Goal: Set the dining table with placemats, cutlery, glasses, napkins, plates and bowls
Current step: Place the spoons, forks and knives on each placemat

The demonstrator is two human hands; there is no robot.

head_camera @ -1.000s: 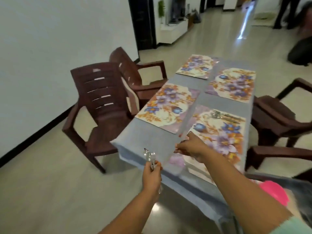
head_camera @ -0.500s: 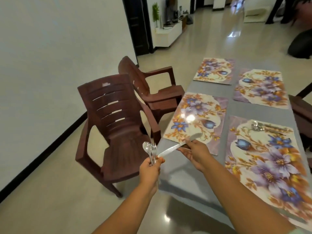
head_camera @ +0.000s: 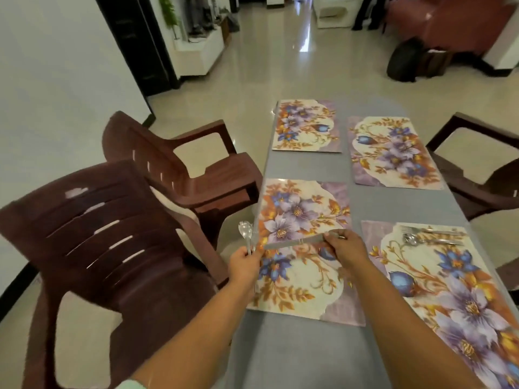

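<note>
Several floral placemats lie on the grey table [head_camera: 303, 357]. My left hand [head_camera: 243, 265] grips a spoon and fork [head_camera: 246, 234] upright at the table's left edge. My right hand [head_camera: 346, 248] holds a knife [head_camera: 295, 242] by its handle, blade pointing left, level over the near left placemat [head_camera: 303, 287]. The near right placemat [head_camera: 455, 293] carries a fork, spoon and knife set [head_camera: 429, 237] at its far end. The far left placemat [head_camera: 307, 126] and far right placemat [head_camera: 393, 153] are bare.
Two brown plastic chairs [head_camera: 112, 248] stand along the table's left side, the nearer one close to my left arm. More brown chairs [head_camera: 483, 175] stand on the right. Shiny tiled floor stretches beyond the table toward a white cabinet [head_camera: 202, 51] and a dark bag [head_camera: 404, 60].
I have come closer along the table's left side. The knife has left my left hand's bundle and now sits in my right hand over the near left placemat.
</note>
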